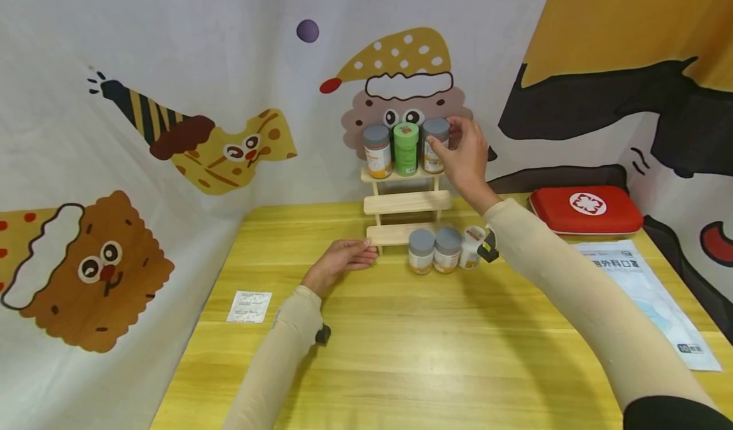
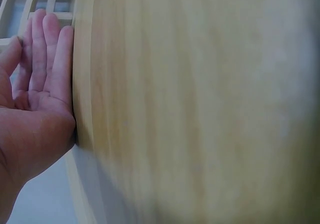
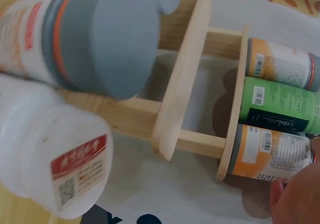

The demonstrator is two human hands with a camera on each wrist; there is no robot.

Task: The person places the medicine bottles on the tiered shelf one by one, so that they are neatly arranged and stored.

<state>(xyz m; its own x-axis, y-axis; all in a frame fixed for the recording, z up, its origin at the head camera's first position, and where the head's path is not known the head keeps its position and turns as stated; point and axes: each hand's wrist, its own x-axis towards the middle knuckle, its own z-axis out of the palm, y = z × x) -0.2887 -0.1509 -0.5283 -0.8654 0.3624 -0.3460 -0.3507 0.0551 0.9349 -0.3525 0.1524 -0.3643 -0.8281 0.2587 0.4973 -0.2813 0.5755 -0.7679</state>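
The right hand [image 1: 468, 161] pinches the right-hand grey-lidded supplement bottle [image 1: 432, 161] high up, thumb in front, on the top tier of the wooden stepped stand [image 1: 407, 202], beside the green bottle [image 1: 406, 150]. The left hand [image 1: 341, 259] has its fingers extended, grasping nothing, with the thumb at the left end of the lowest tier. The bottle looks like stiff, smooth plastic, probably fairly light and a little slippery; its sides just under the lid should offer secure hold. The slatted stand seems light enough to shift if bumped.

Pale cartoon-patterned cloth [image 1: 229, 29] behind a yellow wood-grain table [image 1: 412, 353]
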